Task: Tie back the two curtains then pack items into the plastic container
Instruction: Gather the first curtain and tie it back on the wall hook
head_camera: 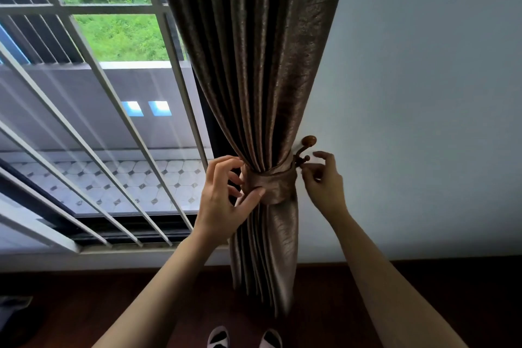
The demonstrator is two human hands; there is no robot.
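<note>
The curtain [254, 65] hangs brown and pleated down the middle of the view. It is gathered tight at its waist by a band [275, 183] of the same cloth and fans out again below toward the floor [84, 305]. The band wraps the bundle and runs up to 1 o'clock, where its end meets a wooden hook [308, 141] fixed to the wall [423, 93].

The left hand [223, 200] is at 9 o'clock of the band and grasps it. The thumb presses flat on the band's front face, and the fingers curl round its left edge into the folds behind. The gathered waist lies right in this hand's grip, with the loose pleats falling away at 6 o'clock.

The right hand [324, 181] is at 3 o'clock of the band, just beside the hook's lower knob. Its thumb and one fingertip are drawn together at the spot where the band's end reaches the hook, and the other fingers are lifted and spread. Whether they pinch the band's loop, the knob or nothing is too small to tell. The round top of the hook stands free at 12 o'clock of these fingertips.

At 9 o'clock of the curtain is a window [127, 37] with white bars [113, 93]. At 6 o'clock, on the dark floor, a pair of slippers [217, 337] shows.
</note>
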